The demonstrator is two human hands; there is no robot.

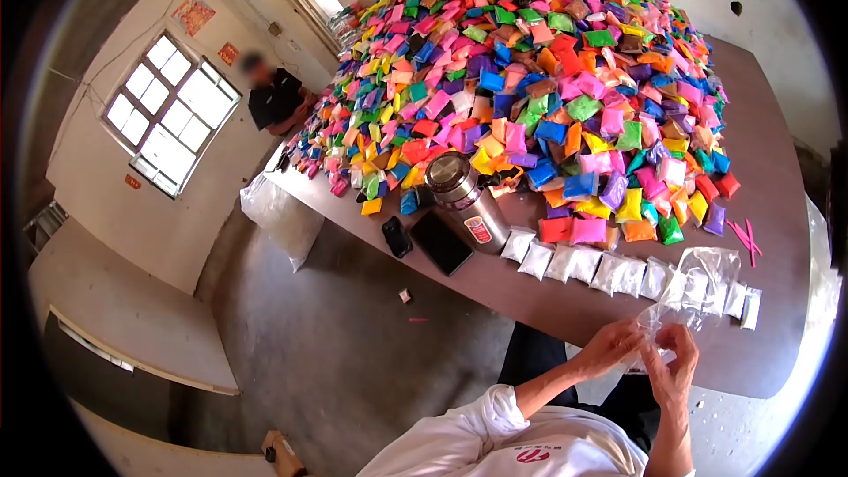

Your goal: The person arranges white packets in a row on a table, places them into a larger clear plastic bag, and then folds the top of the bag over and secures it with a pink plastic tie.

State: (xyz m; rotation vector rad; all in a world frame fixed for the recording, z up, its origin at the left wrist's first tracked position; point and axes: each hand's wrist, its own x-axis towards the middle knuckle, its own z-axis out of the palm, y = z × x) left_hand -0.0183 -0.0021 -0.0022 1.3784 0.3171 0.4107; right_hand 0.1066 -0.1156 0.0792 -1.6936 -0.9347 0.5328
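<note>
Both my hands are at the table's near edge, close together on a clear plastic bag [707,269]. My left hand [611,344] pinches the bag's near end, and my right hand [673,362] grips it just beside, fingers bent. The bag's far part spreads over a row of small white packets [570,263] on the brown table [760,124]. Behind the row rises a large heap of small colourful packets [530,79]. Several pink sticks [749,240] lie right of the heap.
A steel flask [468,203] stands at the heap's near side, beside a black phone [442,241] and a small black object [397,237]. A person in black [276,97] is at the table's far left end. A large plastic bag [284,216] hangs by the left edge.
</note>
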